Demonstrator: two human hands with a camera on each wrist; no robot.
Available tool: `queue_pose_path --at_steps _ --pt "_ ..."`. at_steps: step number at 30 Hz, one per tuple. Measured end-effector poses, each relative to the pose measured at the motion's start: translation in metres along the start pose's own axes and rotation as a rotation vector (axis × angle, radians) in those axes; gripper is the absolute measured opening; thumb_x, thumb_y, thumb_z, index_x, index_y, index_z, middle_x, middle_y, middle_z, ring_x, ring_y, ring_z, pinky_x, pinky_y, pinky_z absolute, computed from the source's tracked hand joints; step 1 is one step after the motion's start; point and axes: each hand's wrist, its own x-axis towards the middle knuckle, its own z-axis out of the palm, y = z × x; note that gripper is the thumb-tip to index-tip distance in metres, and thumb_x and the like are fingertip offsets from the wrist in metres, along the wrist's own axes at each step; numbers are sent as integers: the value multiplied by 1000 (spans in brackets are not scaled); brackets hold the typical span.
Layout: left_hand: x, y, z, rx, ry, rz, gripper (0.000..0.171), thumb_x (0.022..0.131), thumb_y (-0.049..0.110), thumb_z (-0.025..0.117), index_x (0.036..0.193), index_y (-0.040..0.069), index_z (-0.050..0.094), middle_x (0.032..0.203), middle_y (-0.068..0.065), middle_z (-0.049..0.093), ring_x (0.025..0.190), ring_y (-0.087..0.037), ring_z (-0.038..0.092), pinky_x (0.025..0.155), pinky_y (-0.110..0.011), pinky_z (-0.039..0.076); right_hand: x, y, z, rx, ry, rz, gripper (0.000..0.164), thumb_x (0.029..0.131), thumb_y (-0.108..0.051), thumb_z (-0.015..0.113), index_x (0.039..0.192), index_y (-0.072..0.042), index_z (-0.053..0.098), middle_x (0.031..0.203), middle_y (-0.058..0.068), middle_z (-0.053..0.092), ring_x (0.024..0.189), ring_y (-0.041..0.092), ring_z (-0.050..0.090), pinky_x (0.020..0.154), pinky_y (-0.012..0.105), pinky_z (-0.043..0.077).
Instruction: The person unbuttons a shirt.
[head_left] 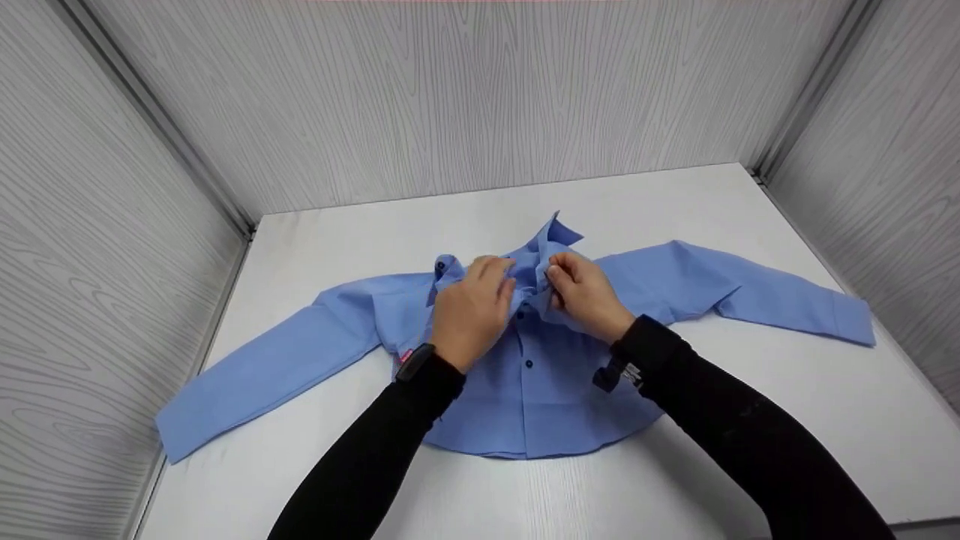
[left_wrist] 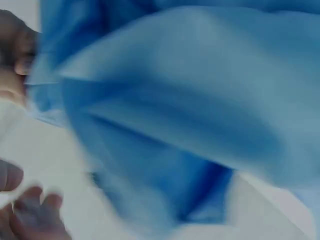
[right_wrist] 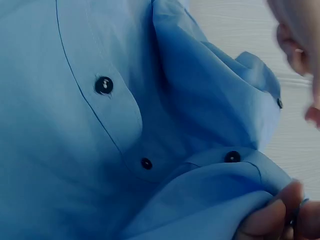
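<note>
"Shirt (head_left: pixel 555 397) spread on the table (head_left: pixel 585 499), buttoned side up, hem (head_left: pixel 525 453) on the collar's (head_left: pixel 553 234) near side! How will it handle?"

"Light and soft, I'd say: thin cloth, folds anywhere, not very slippery, hardly fragile. And here come the dark buttons (head_left: pixel 529 364), lined up below the collar; that strip should be the firmer hold."

"Hands?"

"Left hand (head_left: pixel 471 306), at the collar's near left: released, fingers loosely bent, clasping nothing! Right hand (head_left: pixel 589 295), at the collar's near right: thumb and finger pinching the front edge!"

"Best grip?"

"Fingertips on that edge, close under the collar. A fistful would probably crease it."

"Containers?"

"None I can make out. Beyond the collar, just the pale wall (head_left: pixel 480 105)!"
</note>
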Motion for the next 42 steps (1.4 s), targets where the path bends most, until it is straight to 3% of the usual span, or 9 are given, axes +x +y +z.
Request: queue_pose_path --at_steps 3,7,14,19,23,27,30,36,42 --pt "3 15 1 0 -170 74 35 102 27 54 132 10 60 124 -7 68 77 -24 69 67 -38 56 0 -6 -1 -19 -76 -48 22 107 -19 42 110 -1 53 80 14 54 59 17 58 55 26 48" --pt "3 18 5 53 -330 22 30 101 24 57 126 7 62 117 -9 68 91 -25 70 78 -38 57 -1 -15 -4 -7 -172 -55 25 107 -21 42 111 2 51 86 21 56 61 27 65 52 29 51" --pt "8 16 10 94 -342 19 26 99 25 61 115 6 62 110 -12 64 75 -26 66 64 -40 55 2 -35 -15 -119 -245 -113 24 106 -22 44 111 -1 53 85 20 57 66 34 68 56 36 56" --pt "9 14 7 39 -342 -19 16 98 25 63 101 9 63 93 -7 67 81 -25 68 68 -41 54 5 -43 -9 -228 -166 -240 19 105 -17 46 111 -2 56 100 15 61 79 30 68 65 34 57" --pt "10 9 7 -108 -308 -89 16 97 26 63 93 11 68 89 -6 70 76 -22 67 67 -38 52 3 -35 2 -237 -69 -372 24 106 -14 45 125 -5 56 125 13 59 111 26 64 90 34 52" --pt "14 -1 6 -351 -323 -247 21 98 26 62 96 10 75 88 -7 71 69 -17 60 64 -30 47 -12 -23 14 -313 68 -490 20 104 -16 51 116 -5 62 102 10 64 85 17 64 75 28 50" --pt "17 -9 3 -562 -338 -391 23 99 25 61 100 9 76 85 -4 68 65 -13 52 62 -24 41 -22 -17 22 -413 65 -491 15 101 -21 58 101 -10 68 81 3 62 65 11 53 59 25 43" --pt "19 -10 -5 -937 -398 -632 23 100 26 59 97 8 73 57 6 44 45 -7 34 45 -24 30 -24 -8 29 -555 70 -409 25 93 -33 69 104 -10 65 93 4 66 82 12 61 75 30 52" --pt "19 -4 -8 -1046 -512 -649 32 102 28 54 78 7 59 50 7 31 39 -8 27 40 -25 25 -20 -3 30 -686 171 -456 31 90 -32 74 99 -8 58 86 6 59 76 17 57 70 32 49"
